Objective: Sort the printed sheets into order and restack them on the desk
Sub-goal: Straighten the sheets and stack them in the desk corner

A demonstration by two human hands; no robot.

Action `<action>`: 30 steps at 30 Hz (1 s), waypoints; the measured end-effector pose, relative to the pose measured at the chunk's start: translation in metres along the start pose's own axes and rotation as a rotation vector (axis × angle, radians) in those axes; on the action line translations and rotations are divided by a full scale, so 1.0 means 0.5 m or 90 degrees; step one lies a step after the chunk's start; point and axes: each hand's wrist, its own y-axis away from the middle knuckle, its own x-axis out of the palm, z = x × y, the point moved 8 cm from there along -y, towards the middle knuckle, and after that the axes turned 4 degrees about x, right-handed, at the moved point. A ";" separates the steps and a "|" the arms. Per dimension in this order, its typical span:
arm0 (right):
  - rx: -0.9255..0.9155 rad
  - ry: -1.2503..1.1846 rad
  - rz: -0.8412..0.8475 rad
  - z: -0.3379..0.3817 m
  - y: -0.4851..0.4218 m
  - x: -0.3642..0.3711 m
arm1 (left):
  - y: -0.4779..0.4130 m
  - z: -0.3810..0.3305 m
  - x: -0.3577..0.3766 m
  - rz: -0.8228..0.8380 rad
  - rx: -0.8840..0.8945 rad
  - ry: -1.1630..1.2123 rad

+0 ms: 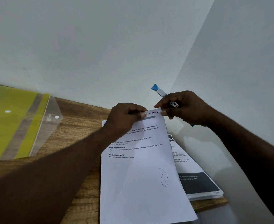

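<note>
- A top sheet (141, 175), hand-marked "SECTION 6" with a circled 1 lower down, is over the right end of a wooden desk (78, 126). Its lower end reaches past the desk's near edge.
- The left hand (126, 117) has curled fingers and pinches the sheet's top edge, just left of the heading.
- The right hand (186, 109) pinches the top right corner with thumb and forefinger. Its other fingers curl round a blue and clear tool (159, 90), kind unclear.
- A stack of printed sheets (197, 183) lies on the desk by the right wall (246, 62), partly covered by the top sheet.
- The left forearm hides part of the top sheet's left side.
- A yellow-green plastic folder (20, 123) lies far left, well apart.
</note>
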 end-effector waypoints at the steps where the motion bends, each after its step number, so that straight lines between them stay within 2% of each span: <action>1: -0.003 0.007 0.006 0.002 0.000 0.002 | 0.001 0.000 0.000 0.001 0.000 -0.002; 5: -0.006 0.023 0.008 0.007 0.000 0.004 | 0.002 -0.003 -0.002 0.001 0.007 -0.006; 9: 0.009 -0.012 -0.030 0.003 -0.002 0.004 | 0.001 -0.002 -0.006 -0.018 -0.002 -0.003; 19: -0.015 0.027 -0.134 0.017 0.011 0.014 | 0.002 -0.005 -0.004 -0.018 0.007 0.000; 24: 0.004 -0.023 -0.180 0.011 0.014 0.019 | 0.003 -0.010 -0.005 -0.012 0.022 -0.041; 30: 0.035 -0.081 -0.196 -0.001 0.018 0.027 | 0.015 -0.040 0.022 0.010 0.097 -0.088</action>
